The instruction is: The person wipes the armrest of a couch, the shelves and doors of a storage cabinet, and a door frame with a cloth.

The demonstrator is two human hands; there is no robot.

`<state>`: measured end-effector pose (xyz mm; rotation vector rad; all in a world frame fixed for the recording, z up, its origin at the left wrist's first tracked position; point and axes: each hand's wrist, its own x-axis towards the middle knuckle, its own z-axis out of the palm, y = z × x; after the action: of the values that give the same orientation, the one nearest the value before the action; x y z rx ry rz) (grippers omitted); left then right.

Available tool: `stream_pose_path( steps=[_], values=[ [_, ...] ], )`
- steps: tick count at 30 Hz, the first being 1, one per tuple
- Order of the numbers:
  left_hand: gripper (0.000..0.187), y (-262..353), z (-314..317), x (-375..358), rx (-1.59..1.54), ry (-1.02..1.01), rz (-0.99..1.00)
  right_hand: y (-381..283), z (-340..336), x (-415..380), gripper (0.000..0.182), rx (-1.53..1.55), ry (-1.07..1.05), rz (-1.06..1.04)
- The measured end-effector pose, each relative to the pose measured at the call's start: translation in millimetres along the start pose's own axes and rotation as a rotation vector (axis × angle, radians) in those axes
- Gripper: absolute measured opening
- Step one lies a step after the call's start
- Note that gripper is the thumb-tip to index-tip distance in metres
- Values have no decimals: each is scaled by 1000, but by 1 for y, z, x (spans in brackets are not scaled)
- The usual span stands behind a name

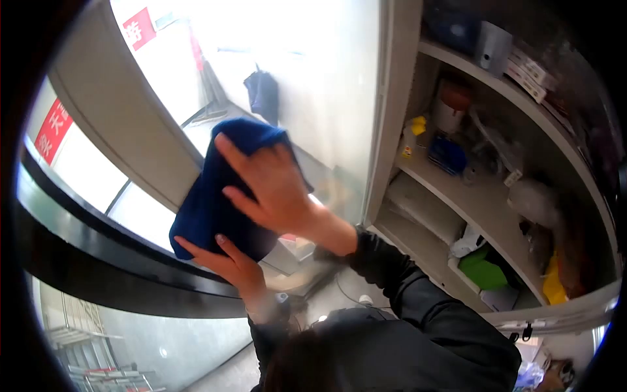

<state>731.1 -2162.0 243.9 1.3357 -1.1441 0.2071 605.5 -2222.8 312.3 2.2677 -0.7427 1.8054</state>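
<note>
The right hand (277, 193) lies over the blue cloth (210, 202) with its fingers spread and slightly bent, thumb apart from the rest; it is not closed into a fist, and motion softens its outline. The left hand (238, 268) is at the cloth's 6 o'clock edge, its thumb and 1 finger stretched along the fabric. Whether it pinches the cloth or merely supports it, I cannot tell.

The cloth hangs broad and creased between the 2 hands, left of centre in view. The step in hand looks to be spreading or pressing it with both hands. As I judge it, the next move calls for the left hand to steady the lower edge while the right palm stays flat, so the fabric does not bunch.

Outward from the cloth, a beige post (124, 104) stands at 10 o'clock and a dark curved rail (124, 277) runs past at 8; contact with either is unclear. A dark item (262, 91) hangs on the wall near 1 o'clock. Toward 3 o'clock is an open cabinet (450, 186) of loaded shelves, with a green object (483, 269) low inside it, nearer 4.
</note>
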Motion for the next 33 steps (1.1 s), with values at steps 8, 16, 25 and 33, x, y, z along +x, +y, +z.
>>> stream_pose_path(
  steps=[8, 16, 25, 33],
  values=[
    [65, -18, 1, -24, -65, -140, -68, -34, 25, -52, 62, 88, 131, 156],
    [58, -8, -27, -10, -541, -145, -287, -73, 13, -96, 56, -17, 225, 277],
    [46, -18, -73, -46, -283, -187, -51, -132, -48, -151, 53, -273, 216, 392],
    [46, 29, -97, -132, -669, -316, 269, -192, -166, -183, 43, -438, 542, 473]
  ],
)
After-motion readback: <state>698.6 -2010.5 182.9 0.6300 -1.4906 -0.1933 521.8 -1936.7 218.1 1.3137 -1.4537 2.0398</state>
